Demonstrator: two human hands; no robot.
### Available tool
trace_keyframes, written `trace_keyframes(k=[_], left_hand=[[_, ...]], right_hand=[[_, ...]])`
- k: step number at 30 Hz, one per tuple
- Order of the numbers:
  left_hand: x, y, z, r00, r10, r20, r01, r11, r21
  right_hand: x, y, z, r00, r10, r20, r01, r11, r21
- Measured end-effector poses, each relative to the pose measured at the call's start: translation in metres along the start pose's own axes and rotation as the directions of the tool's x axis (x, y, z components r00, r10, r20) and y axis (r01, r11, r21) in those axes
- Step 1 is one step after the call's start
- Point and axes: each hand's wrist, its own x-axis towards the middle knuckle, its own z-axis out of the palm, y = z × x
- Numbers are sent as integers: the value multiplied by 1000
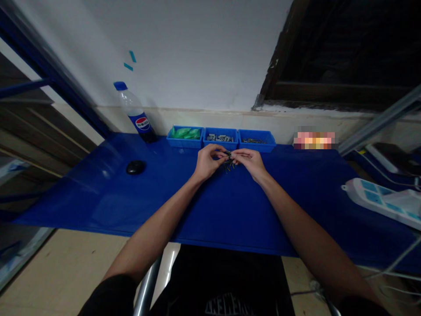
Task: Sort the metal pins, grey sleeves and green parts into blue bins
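Observation:
Over the middle of the blue table, my left hand and my right hand meet with their fingertips nearly touching. Each is closed in a pinch, and whatever lies between the fingers is too small to make out. Directly beneath the fingertips is a small heap of thin, dark, screw-like pieces. Just beyond my hands stand three blue bins in a row. Green plastic packets fill the left bin, grey metal parts the middle one, and thin screw-like pieces the right bin.
A cola bottle stands by the wall at the back left, with a black computer mouse nearer. On the right lie a white power strip and cables. A blurred-out object sits at the back right. Metal frames flank the blue table.

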Motion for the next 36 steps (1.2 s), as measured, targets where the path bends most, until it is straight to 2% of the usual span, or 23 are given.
trace_keyframes(k=[4, 6, 8, 11, 14, 16, 22, 27, 32, 36], left_hand=[[0, 2, -2, 999, 36, 17, -37, 998, 57], [0, 4, -5, 997, 64, 39, -70, 981, 179], [0, 6, -9, 992, 90, 89, -116, 927, 355], [1, 6, -17, 970, 78, 230, -199, 798, 569], [1, 3, -22, 942, 20, 334, -247, 717, 652], [1, 1, -23, 935, -9, 355, -247, 701, 669], [0, -3, -22, 930, -6, 367, -256, 706, 660], [1, -1, -21, 960, 19, 278, -181, 800, 572], [3, 5, -14, 997, -37, 73, 11, 946, 323], [4, 5, -11, 996, -87, 34, 83, 991, 109]], right_hand=[[-2, 0, 0, 999, 37, 36, -39, 998, 44], [-2, -1, 0, 999, 39, 34, -40, 998, 43], [-1, -2, -1, 1000, 23, 5, -23, 999, 27], [4, -1, -5, 988, -48, -144, 51, 999, 18], [9, 3, -11, 948, -107, -298, 121, 992, 30], [11, 5, -14, 938, -108, -329, 121, 992, 22], [10, 7, -14, 956, -82, -283, 80, 997, -21], [7, 5, -12, 961, -80, -264, 69, 996, -52], [4, 5, -9, 981, -70, -183, 56, 995, -81], [2, 2, -4, 995, -47, -91, 39, 995, -89]])
